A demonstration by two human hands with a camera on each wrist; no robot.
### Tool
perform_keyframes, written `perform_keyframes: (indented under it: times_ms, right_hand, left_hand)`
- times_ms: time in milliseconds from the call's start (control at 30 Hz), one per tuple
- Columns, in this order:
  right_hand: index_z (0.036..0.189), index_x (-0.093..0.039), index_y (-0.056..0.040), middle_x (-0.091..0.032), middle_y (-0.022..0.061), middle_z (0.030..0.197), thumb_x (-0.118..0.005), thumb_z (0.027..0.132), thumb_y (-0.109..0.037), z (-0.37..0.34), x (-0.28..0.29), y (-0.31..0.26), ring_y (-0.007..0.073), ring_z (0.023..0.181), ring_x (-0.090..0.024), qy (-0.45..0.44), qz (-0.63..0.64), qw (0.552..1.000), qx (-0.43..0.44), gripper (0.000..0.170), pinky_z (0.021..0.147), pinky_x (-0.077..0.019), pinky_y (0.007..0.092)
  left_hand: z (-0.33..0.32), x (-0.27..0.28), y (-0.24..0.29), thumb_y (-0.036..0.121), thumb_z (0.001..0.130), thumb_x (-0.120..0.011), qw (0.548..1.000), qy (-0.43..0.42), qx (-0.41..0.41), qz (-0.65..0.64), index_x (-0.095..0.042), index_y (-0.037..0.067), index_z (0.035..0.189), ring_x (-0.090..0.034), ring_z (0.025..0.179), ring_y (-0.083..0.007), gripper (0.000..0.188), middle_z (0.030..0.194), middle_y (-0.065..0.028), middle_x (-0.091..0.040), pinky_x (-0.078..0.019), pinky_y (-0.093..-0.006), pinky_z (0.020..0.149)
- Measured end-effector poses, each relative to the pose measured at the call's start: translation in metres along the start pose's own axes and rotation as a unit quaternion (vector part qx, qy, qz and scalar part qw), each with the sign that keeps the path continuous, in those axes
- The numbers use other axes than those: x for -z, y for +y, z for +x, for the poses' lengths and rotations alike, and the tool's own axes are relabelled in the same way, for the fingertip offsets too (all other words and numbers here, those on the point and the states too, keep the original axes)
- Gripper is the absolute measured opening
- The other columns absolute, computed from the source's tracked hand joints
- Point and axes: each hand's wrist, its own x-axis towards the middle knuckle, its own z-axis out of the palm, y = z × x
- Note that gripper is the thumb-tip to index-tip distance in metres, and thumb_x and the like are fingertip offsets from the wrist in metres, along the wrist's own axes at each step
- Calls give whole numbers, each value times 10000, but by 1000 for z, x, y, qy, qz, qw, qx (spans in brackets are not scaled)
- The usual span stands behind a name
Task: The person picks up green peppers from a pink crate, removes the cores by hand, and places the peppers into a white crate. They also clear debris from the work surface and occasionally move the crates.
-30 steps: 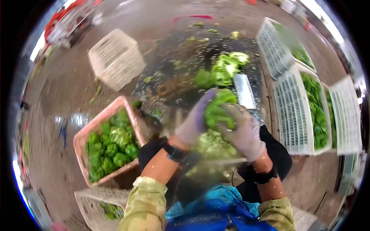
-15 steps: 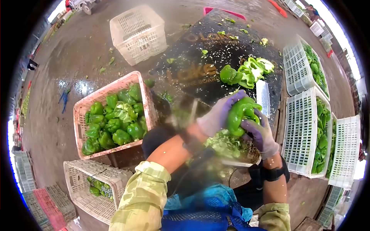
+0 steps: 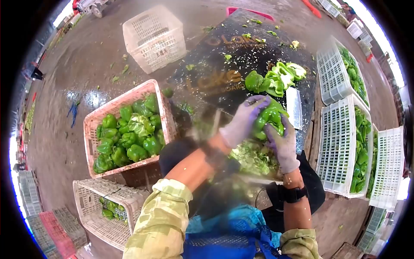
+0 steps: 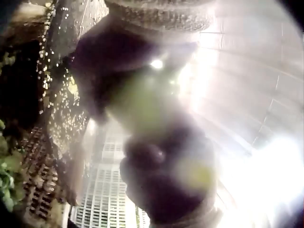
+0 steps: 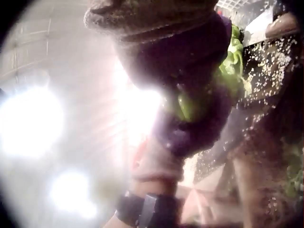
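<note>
In the head view a green bell pepper (image 3: 272,117) is held up between both hands, close to the near edge of the black board (image 3: 198,64). My left hand (image 3: 242,123), in a pale glove with purple fingers, grips it from the left and top. From below and the right, my right hand (image 3: 283,146), gloved alike, holds it with curled fingers. A broad-bladed knife (image 3: 294,107) lies on the board just past the hands. Beyond it are cut-open pepper pieces (image 3: 280,80). Both wrist views are dark and glary; a blurred green patch shows between the fingers.
Left of the board stands a pink crate (image 3: 87,142) of whole green peppers. A white crate (image 3: 154,52) sits behind it, another (image 3: 103,216) lies nearer. White crates (image 3: 334,151) of peppers line the right side. Green scraps (image 3: 254,160) lie below the hands; seeds dot the board.
The head view swung after the first frame, then steadied. Both hands keep hold of the pepper and turn it; the right hand has tilted more upright and shifted slightly left.
</note>
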Motion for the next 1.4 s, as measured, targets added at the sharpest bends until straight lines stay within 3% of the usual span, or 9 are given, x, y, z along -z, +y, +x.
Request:
perform_keyframes:
  times_ms: [233, 467, 533, 633, 733, 867, 1033, 1233, 1400]
  right_hand:
    - [1168, -523, -8, -630, 209, 965, -613, 767, -135, 18, -2, 23, 347, 912, -610, 82, -219, 963, 133, 430, 807, -464, 365]
    - [1161, -536, -45, -631, 165, 965, -621, 794, -80, 11, -3, 32, 264, 868, -629, 160, -214, 950, 164, 378, 804, -477, 345]
    - [1147, -556, -29, -640, 145, 971, -661, 798, -126, -12, 11, 19, 221, 866, -623, 124, -177, 974, 62, 377, 804, -483, 341]
    - [1220, -517, -21, -643, 150, 1032, -714, 774, -227, -25, 36, 50, 256, 969, -619, -27, -277, 958, 66, 530, 833, -474, 376]
    - [1387, -303, 4, -404, 224, 1375, -732, 769, -240, -17, 65, 63, 323, 1251, -436, -51, -295, 945, 135, 791, 1022, -374, 408]
    - [1435, -227, -40, -322, 202, 1413, -724, 786, -162, -3, 64, -44, 274, 1228, -419, 17, 52, 995, 83, 826, 949, -455, 343]
    - [1321, -425, -14, -533, 191, 1243, -677, 753, -97, 37, 59, -31, 247, 1126, -539, -69, -169, 971, 155, 626, 897, -470, 316]
    - [1183, -573, -19, -620, 145, 1125, -534, 722, 69, 33, 49, -14, 235, 1041, -596, -89, -138, 977, 139, 471, 923, -449, 304]
    - [1210, -564, -35, -602, 151, 1176, -492, 692, 97, 41, 49, 22, 222, 1111, -563, -80, -87, 986, 119, 539, 972, -423, 312]
  left_hand:
    - [1, -7, -9, 77, 771, -733, 999, 31, -12, 24, -393, -24, 1283, -567, 997, -154, 622, 1129, -103, -563, -476, -264, 845]
    - [17, -1, -14, 125, 682, -805, 922, 179, -266, 219, -427, 18, 1231, -583, 945, -246, 674, 1047, -123, -574, -496, -320, 830]
    - [16, -1, 16, 139, 685, -803, 950, 194, -237, 67, -442, 19, 1214, -582, 946, -238, 652, 1035, -114, -574, -490, -319, 839]
    - [20, 28, 34, 296, 806, -632, 991, -39, -50, -115, -469, 116, 1242, -561, 1038, -242, 499, 1196, -116, -530, -523, -381, 841]
    - [-1, 9, 47, 381, 814, -630, 953, -111, 93, -265, -449, 134, 1300, -526, 1138, -301, 574, 1215, -126, -532, -494, -464, 905]
    - [-14, -11, 43, 312, 840, -607, 963, -164, 89, -195, -401, 96, 1338, -534, 1139, -288, 580, 1251, -113, -520, -482, -487, 942]
    - [-15, -3, 20, 53, 817, -531, 971, -224, 87, -18, -385, 71, 1371, -543, 1086, -166, 573, 1255, -70, -516, -484, -368, 914]
    - [-23, -9, 28, -77, 724, -504, 947, -115, 130, 269, -367, 85, 1410, -521, 648, -42, 718, 1008, -30, -612, -420, -191, 536]
    - [-23, -3, 17, -94, 697, -510, 939, -80, 29, 333, -400, 63, 1385, -569, 892, -114, 715, 1135, -71, -591, -478, -233, 743]
